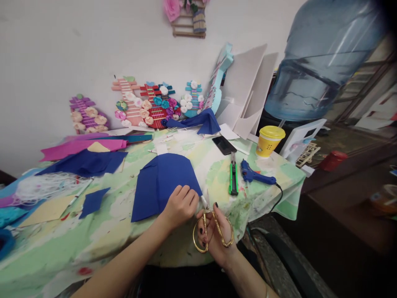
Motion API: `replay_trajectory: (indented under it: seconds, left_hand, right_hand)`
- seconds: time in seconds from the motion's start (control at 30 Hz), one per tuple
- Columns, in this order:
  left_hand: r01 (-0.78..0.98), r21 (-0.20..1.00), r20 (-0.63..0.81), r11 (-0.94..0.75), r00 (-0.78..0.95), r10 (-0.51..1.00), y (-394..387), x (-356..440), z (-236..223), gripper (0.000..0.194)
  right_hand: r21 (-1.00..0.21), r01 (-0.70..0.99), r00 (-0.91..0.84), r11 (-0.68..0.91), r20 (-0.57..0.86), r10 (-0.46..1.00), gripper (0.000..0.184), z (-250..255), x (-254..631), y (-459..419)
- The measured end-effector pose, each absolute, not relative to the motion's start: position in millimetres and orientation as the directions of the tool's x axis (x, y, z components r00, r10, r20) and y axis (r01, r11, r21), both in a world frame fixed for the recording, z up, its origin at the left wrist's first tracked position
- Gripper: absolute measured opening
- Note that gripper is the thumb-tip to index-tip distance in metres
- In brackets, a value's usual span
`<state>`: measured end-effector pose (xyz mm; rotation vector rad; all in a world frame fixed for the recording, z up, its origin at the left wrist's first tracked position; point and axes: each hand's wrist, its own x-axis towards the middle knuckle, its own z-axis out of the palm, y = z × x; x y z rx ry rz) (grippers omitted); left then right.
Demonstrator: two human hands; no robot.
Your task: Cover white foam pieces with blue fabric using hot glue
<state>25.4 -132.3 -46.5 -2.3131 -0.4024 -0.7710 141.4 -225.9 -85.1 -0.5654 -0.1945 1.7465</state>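
Where blue cloth (173,178) lies: flat, L of green cutter (233,178).
L hand (181,203): curled at cloth's R edge, L of cutter; grip unclear.
R hand (217,238): gripping scissors (206,210), nearside of cutter.
Scissors: prob. cutting step; next snip wants edge steady.

a craft workspace, whether home or studio can't be told: a blotched cloth (116,236) covers the tabletop, flower-trimmed instrument models (155,103) line its far edge, coloured fabric sheets (72,149) overlap by the left edge, gold-handled scissors (206,211) are at the near edge, a glue gun (260,177) and box cutter (233,179) lie towards the right edge.
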Motion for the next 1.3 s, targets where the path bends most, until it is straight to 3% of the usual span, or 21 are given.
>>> replay_trajectory:
  seconds: [0.33,0.63,1.07,1.3]
  left_hand:
    - [0.405,-0.493,0.593,-0.770,0.804,0.044,-133,24,-51,0.032]
    - [0.362,-0.498,0.601,-0.788,0.799,-0.013,-140,20,-51,0.016]
    - [0.360,-0.504,0.614,-0.785,0.789,-0.032,-140,16,-53,0.017]
    - [0.353,-0.502,0.618,-0.789,0.785,-0.042,-142,14,-51,0.017]
  right_hand:
    - [-0.398,-0.896,-0.119,-0.197,-0.213,0.970,0.047,-92,130,-227]
    - [-0.386,-0.907,-0.070,-0.167,-0.254,0.965,0.045,-91,123,-229]
    - [-0.443,-0.888,0.034,-0.122,-0.329,0.944,0.057,-91,112,-230]
    - [-0.398,-0.906,-0.022,-0.147,-0.303,0.953,0.057,-93,111,-230]
